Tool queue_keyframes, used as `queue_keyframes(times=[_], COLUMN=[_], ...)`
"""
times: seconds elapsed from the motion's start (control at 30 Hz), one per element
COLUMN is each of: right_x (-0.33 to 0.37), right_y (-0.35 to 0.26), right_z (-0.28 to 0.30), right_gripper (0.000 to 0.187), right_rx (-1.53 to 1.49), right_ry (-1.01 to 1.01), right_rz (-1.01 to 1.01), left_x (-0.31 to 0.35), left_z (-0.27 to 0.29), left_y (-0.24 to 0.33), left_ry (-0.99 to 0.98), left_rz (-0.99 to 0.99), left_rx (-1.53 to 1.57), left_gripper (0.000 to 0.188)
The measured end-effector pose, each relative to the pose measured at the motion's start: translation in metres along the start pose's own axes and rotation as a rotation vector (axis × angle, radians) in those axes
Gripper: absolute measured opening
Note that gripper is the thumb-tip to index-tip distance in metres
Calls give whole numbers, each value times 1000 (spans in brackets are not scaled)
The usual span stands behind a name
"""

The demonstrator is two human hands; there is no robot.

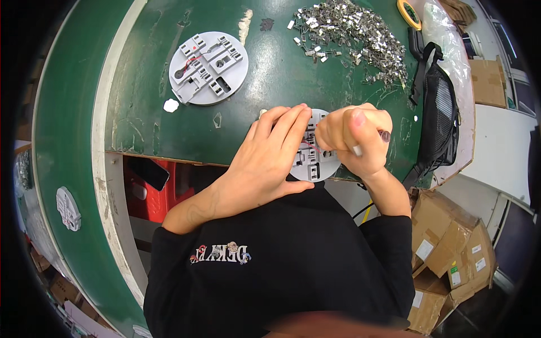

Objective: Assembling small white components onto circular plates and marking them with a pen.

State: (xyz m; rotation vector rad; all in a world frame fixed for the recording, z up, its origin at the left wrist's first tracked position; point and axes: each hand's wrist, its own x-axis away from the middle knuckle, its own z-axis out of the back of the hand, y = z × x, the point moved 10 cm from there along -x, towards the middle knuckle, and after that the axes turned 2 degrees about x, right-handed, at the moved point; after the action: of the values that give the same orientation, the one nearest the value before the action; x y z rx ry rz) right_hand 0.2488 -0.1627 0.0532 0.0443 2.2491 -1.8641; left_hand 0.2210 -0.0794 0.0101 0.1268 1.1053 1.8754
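A round grey plastic housing [331, 170] with moulded slots and a red wire lies at the table's front edge, partly covered by both hands. My left hand [269, 147] rests over its left side, palm down, fingers stretched out and thumb at the near rim. Over the right side, my right hand [358, 135] is closed in a fist around a thing with a dark round end [385, 136]; most of it is hidden by the fingers. A similar housing [239, 70], with a red wire and a black round part, lies farther back to the left.
A heap of small metal and white parts [355, 36] covers the back right of the green table [146, 121]. A yellow tape roll [409, 14] and a black mesh bag [438, 112] are right. Another housing [68, 209] sits on the left green surface. Cardboard boxes [451, 248] stand lower right.
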Motion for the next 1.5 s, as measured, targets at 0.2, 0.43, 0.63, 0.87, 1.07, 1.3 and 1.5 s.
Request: queue_keyframes(times=[0.2,0.43,0.63,0.87,1.07,1.3,1.5], right_x=[-7,-41,-25,-9,-17,-11,6], right_y=[-28,-2,9,-3,2,3,8], right_z=[45,121,94,97,98,103,86], right_gripper=[31,22,25,19,13,10,11], right_rx=[6,1380,1439,1227,1386,1168,666], right_ry=[52,133,1,60,124,167,211], right_rz=[57,50,16,-250,-51,-219,-436], left_x=[-4,-12,-3,3,1,4,4], left_z=[-2,9,6,10,11,11,14], left_y=[-11,-25,-32,-28,-26,-26,-27], left_ry=[12,20,-21,-92,-116,-94,-21], left_rz=[7,39,52,42,40,46,94], left_rx=[90,155,175,172,162,151,148], left_gripper=[100,100,102,101,101,101,98])
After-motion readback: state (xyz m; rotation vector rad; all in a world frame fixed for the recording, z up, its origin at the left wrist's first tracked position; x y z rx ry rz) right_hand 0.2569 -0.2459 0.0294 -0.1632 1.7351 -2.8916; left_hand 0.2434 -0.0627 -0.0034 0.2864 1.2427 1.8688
